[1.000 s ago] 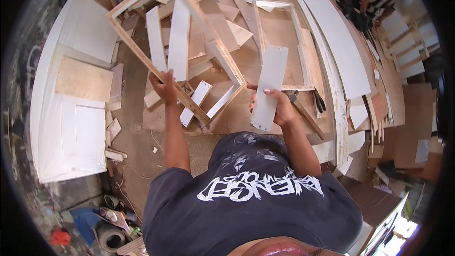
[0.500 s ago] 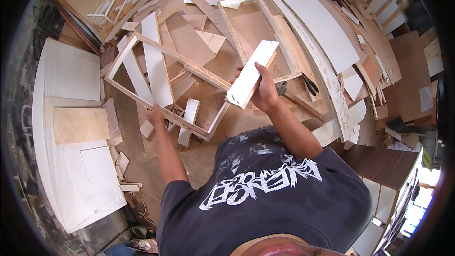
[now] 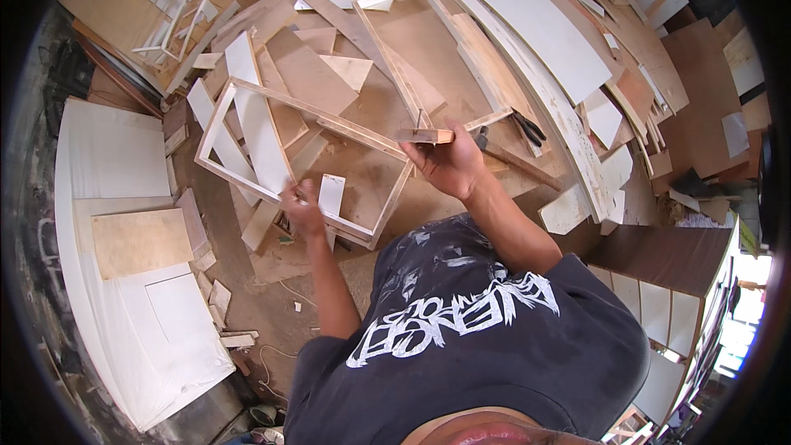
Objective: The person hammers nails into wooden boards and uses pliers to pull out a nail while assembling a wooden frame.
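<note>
My left hand (image 3: 303, 210) is closed around the near rail of a rectangular wooden frame (image 3: 216, 122), slightly blurred. The frame has white inner faces and is tilted above the scraps. In my right hand (image 3: 453, 166) is a short wooden board (image 3: 427, 136), turned so that its narrow edge shows. A thin nail-like point rises beside it; whether it belongs to the board I cannot tell. The board is close to the frame's right corner. Just beyond my right hand lie a hammer (image 3: 519, 166) and black-handled pliers (image 3: 528, 128).
A second wooden frame (image 3: 381, 48) lies farther back. Offcuts, including a triangular piece (image 3: 346, 72), cover the work surface. Long white panels (image 3: 527, 21) run along the right. At left stands a white-covered surface bearing a plywood sheet (image 3: 142, 243). A brown cabinet (image 3: 659, 257) is at lower right.
My right hand has turned the board from showing its white face to its narrow edge. My left hand has shifted right along with the frame, which has swung slightly.
</note>
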Demonstrator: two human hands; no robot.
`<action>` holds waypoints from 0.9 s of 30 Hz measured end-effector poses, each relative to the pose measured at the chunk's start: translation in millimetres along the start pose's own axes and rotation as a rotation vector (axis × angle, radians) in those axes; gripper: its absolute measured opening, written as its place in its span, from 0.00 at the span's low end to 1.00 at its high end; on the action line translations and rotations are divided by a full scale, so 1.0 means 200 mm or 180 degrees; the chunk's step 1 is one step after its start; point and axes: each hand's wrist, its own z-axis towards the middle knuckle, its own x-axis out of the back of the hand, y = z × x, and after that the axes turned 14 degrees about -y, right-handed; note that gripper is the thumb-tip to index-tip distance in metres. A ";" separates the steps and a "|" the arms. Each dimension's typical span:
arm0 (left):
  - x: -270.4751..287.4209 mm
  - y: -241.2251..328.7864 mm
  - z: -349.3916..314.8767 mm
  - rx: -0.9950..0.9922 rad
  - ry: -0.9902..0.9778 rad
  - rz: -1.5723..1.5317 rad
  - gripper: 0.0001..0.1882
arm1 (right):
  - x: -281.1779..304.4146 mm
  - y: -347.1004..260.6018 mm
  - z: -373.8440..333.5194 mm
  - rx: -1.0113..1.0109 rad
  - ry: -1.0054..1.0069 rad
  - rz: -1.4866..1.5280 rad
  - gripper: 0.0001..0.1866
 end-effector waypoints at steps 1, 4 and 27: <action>-0.05 0.18 -0.11 -0.0306 -0.0551 -0.0655 0.30 | 0.04 0.02 -0.01 -0.0148 -0.0023 0.0244 0.33; -0.32 0.50 -0.33 -0.1806 -0.1371 -0.1039 0.37 | 0.18 0.07 -0.09 -0.0650 -0.0081 -0.0028 0.32; -0.73 0.87 -0.50 -0.0423 -0.2637 -0.3256 0.43 | 1.27 -1.13 -0.22 -0.0505 0.2858 -0.7269 0.29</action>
